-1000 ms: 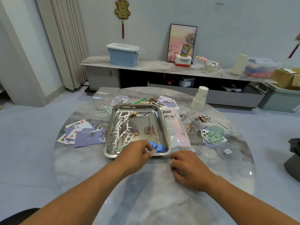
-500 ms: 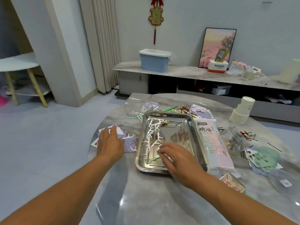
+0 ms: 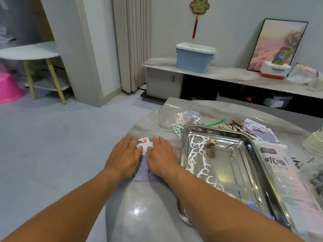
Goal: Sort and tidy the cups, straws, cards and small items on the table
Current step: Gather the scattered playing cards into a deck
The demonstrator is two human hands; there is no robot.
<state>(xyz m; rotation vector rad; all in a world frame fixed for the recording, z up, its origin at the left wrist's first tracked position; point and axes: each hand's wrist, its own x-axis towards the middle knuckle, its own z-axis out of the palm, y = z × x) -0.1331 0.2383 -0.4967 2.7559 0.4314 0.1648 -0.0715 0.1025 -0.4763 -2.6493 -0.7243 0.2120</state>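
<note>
A loose pile of playing cards (image 3: 144, 169), blue-backed with a few face up, lies at the left edge of the round marble table (image 3: 139, 212). My left hand (image 3: 125, 157) and my right hand (image 3: 161, 157) lie flat on the pile side by side, fingers straight, pressing the cards together from both sides. Right of them stands a steel tray (image 3: 232, 165) holding white floss picks (image 3: 197, 149) and small blue items at its near corner. A pack of straws (image 3: 281, 177) lies along the tray's right side. More cards (image 3: 258, 131) are scattered behind the tray.
A clear plastic box (image 3: 172, 114) stands behind the tray at the far left. Stacked paper cups (image 3: 314, 142) show at the right edge. The table's left edge drops to the floor just beside my left hand. A low sideboard with a blue bin (image 3: 194, 57) runs along the wall.
My right hand has left the tray and moved left onto the card pile, joining my left hand. The view has swung left.
</note>
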